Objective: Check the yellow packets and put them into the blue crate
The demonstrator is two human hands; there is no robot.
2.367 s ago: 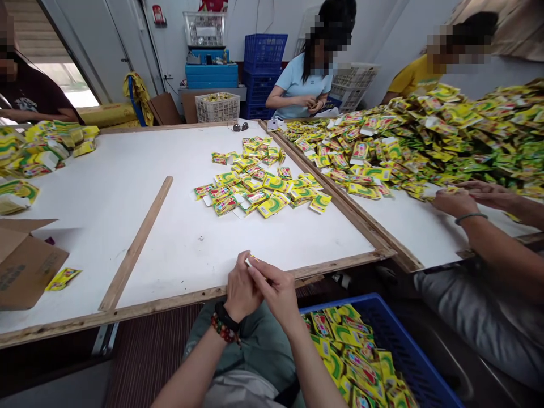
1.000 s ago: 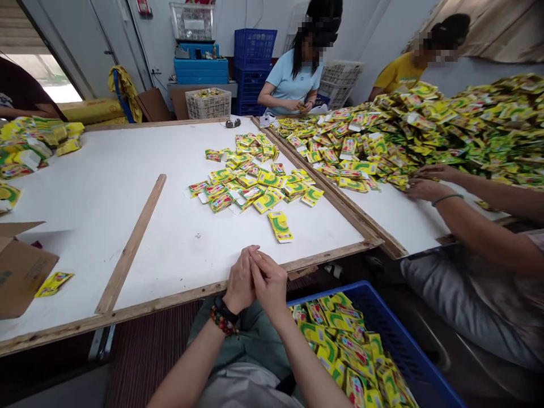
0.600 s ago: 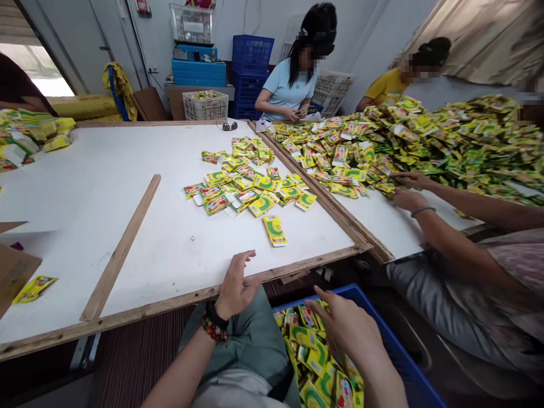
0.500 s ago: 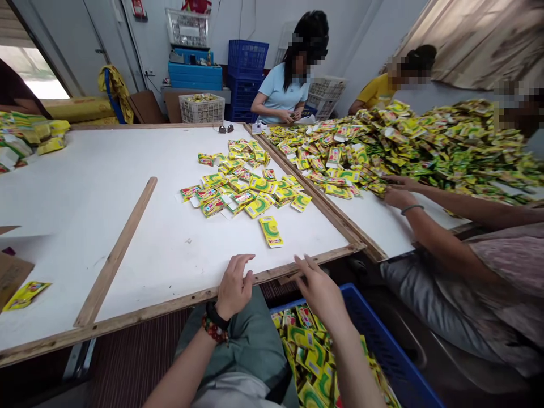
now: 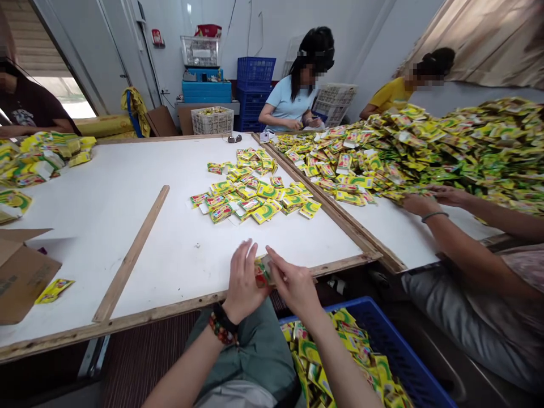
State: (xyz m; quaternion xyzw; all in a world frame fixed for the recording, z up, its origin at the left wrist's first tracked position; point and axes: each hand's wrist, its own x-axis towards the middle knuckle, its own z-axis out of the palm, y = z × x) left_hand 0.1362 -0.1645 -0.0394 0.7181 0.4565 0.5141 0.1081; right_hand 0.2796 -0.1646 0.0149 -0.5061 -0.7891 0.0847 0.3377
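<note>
At the near table edge my left hand [image 5: 245, 277] holds a small yellow-and-green carton [image 5: 259, 273] with a red patch, its fingers extended along the far side. My right hand [image 5: 293, 285] closes on the other end of that carton, thumb and fingertips pressed to it. The fingers hide much of the carton, and a greyish part shows by the right fingertips. Beyond the hands, a loose heap of similar cartons [image 5: 266, 195] lies on the white tabletop [image 5: 204, 255]. Below my right forearm stands a blue crate [image 5: 372, 309] with many yellow packs in it.
Wooden strips [image 5: 134, 249] divide and edge the table. A large pile of yellow packs [image 5: 450, 141] covers the right table, where a co-worker's hands [image 5: 425, 201] are busy. A cardboard box [image 5: 29, 272] and a yellow packet [image 5: 54, 290] sit at left. Other people work across the table.
The single carton lying nearest me has left the tabletop and is now in my hands. Both hands, apart before, have come together around it. The view has shifted slightly.
</note>
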